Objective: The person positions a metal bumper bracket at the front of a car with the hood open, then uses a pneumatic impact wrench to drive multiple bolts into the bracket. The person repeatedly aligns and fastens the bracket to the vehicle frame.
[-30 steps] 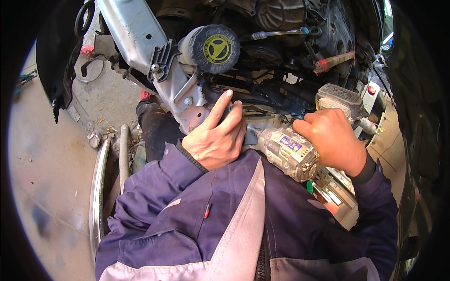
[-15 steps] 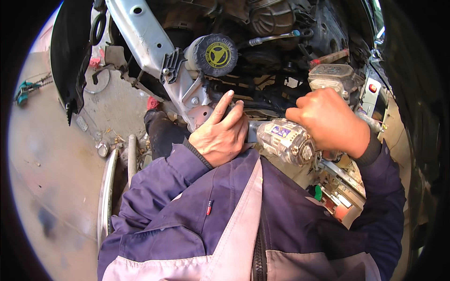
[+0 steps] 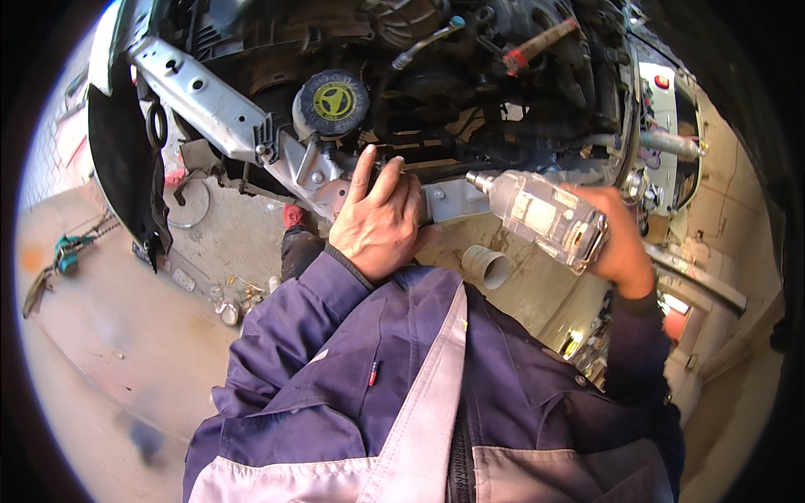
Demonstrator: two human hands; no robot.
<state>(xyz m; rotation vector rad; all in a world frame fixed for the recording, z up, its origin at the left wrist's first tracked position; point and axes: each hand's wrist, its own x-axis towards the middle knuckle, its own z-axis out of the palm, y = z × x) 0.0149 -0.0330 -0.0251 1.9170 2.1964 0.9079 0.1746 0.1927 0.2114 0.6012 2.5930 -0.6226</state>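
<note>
My left hand [image 3: 380, 216] lies over the silvery metal crossbeam [image 3: 457, 199] at the front of a car's engine bay. Its index and middle fingers stretch forward, apart; the thumb is hidden, and nothing shows in the hand. My right hand [image 3: 625, 243] is closed round the grip of a worn, dusty impact wrench [image 3: 537, 214]. The wrench's nose points up and left, near the beam and apart from my left hand. Most of the grip is out of sight behind the tool body and fingers. A reservoir with a black and yellow cap [image 3: 335, 102] stands just beyond my left hand.
A ratchet [image 3: 428, 44] and a red-and-brown handled tool [image 3: 541, 48] lie over the engine. A silver fender rail [image 3: 205, 96] runs along the left. Below the beam, a white cylindrical container [image 3: 486, 267] is on the floor. A teal tool with chain [image 3: 69, 253] lies far left.
My right hand has drawn the impact wrench rightward from my left hand and turned it; the battery pack seen above that hand is hidden now. My left hand stays on the beam. The view has shifted.
</note>
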